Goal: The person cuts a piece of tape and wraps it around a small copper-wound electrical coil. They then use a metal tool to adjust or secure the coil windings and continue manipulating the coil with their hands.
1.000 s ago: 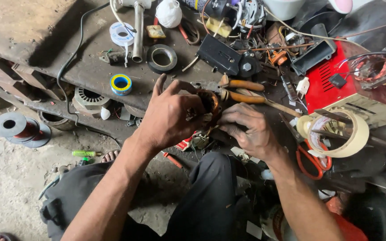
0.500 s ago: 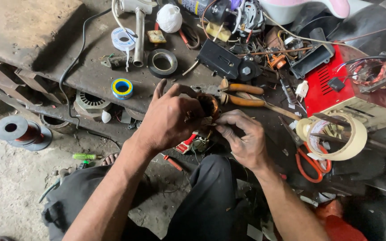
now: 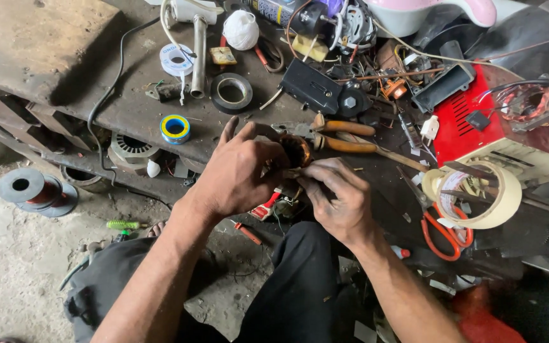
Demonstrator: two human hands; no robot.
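Observation:
My left hand wraps around a small copper-wound motor coil at the bench's near edge, fingers closed on its side. My right hand meets it from the right, fingertips pinched at the coil's lower edge, on what looks like thin wire. Most of the coil is hidden by both hands. Orange-handled pliers lie just behind the coil.
The dirty bench holds black tape, blue-yellow tape, white tape, a metal tube, a black box. A red case, a masking tape roll and orange scissors lie right. A wire spool sits on the floor.
Both hands stay on the coil with small finger shifts; the right fingers have moved in closer under it. The view has drifted slightly.

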